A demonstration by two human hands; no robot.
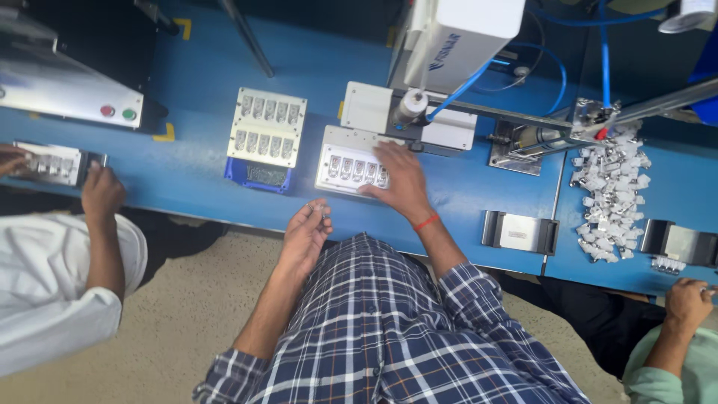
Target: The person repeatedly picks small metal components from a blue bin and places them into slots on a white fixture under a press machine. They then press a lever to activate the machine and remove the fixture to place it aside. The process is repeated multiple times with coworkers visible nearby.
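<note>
My right hand (402, 179) lies flat on the right end of a white fixture tray (336, 142) that carries a row of small parts, fingers spread over them. The tray sits under a white machine head (456, 37) with a cylinder nozzle (410, 107). My left hand (305, 233) hovers near the table's front edge, its fingertips pinched on a small clear part (320, 209). Left of the tray stands a second white tray (267, 126) with two rows of parts, resting on a blue base (258, 176).
A co-worker's hands (101, 191) at the left hold another tray (48, 163). A third person's hand (686, 299) is at the right. A heap of small white parts (609, 191) and two metal brackets (519, 232) lie on the blue table (194, 75). Blue hoses (464, 86) run above.
</note>
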